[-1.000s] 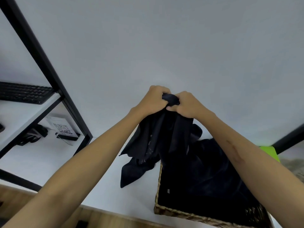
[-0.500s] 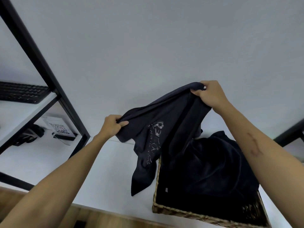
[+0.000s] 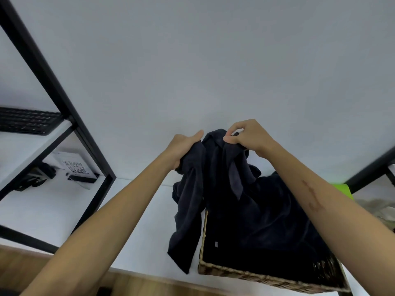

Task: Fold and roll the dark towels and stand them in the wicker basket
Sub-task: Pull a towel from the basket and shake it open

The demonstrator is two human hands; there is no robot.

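Now your left hand [image 3: 183,147] and right hand [image 3: 248,135] both pinch the soft, limp dark towel [image 3: 205,180], bunched above the woven wicker basket [image 3: 256,276].

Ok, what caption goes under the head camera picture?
Both hands, left and right, hold a dark towel bunched up above the wicker basket.

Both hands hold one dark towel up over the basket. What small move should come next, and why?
Probably move it left and lay it flat on the white table. The left hand and right hand grip the dark towel bunched and hanging, and the wicker basket below holds loose towels, so there is no flat place for folding there.
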